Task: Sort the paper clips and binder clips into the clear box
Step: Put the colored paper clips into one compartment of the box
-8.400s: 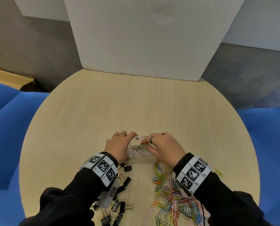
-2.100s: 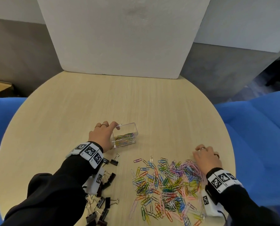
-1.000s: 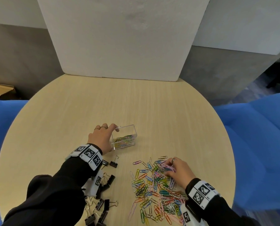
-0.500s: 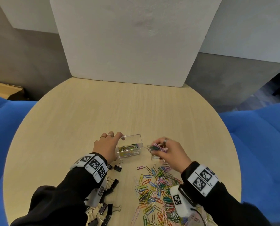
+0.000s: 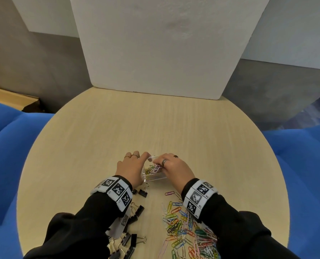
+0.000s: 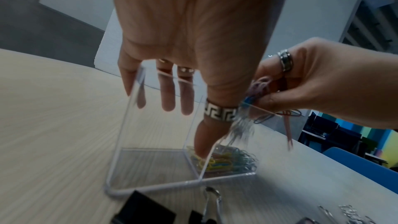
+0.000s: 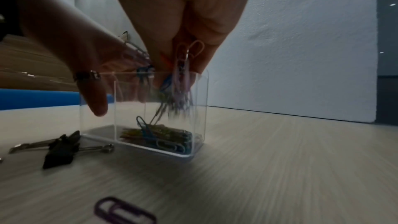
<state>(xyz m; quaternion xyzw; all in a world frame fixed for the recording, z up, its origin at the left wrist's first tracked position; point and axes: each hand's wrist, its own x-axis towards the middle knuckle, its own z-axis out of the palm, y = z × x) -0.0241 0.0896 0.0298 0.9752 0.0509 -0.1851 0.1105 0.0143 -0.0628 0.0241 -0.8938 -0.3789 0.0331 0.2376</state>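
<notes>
The clear box (image 5: 155,179) stands on the round table (image 5: 155,124), with coloured paper clips lying in its right compartment (image 7: 163,135). My left hand (image 5: 134,167) holds the box's left end, fingers behind the far wall (image 6: 172,94) and thumb on the near side (image 7: 94,94). My right hand (image 5: 172,168) pinches a bunch of paper clips (image 5: 156,168) over the right compartment. The clips dangle past the rim (image 7: 183,83), blurred. The left compartment (image 6: 150,164) looks bare.
A pile of loose coloured paper clips (image 5: 185,232) lies near the front edge under my right forearm. Black binder clips (image 5: 134,212) lie under my left forearm, one right beside the box (image 7: 60,149). A white board (image 5: 161,43) stands at the far edge, with blue seats (image 5: 6,146) at both sides.
My right hand gathered paper clips from the pile, lifted them and carried them left to the box's top. The left hand has stayed on the box.
</notes>
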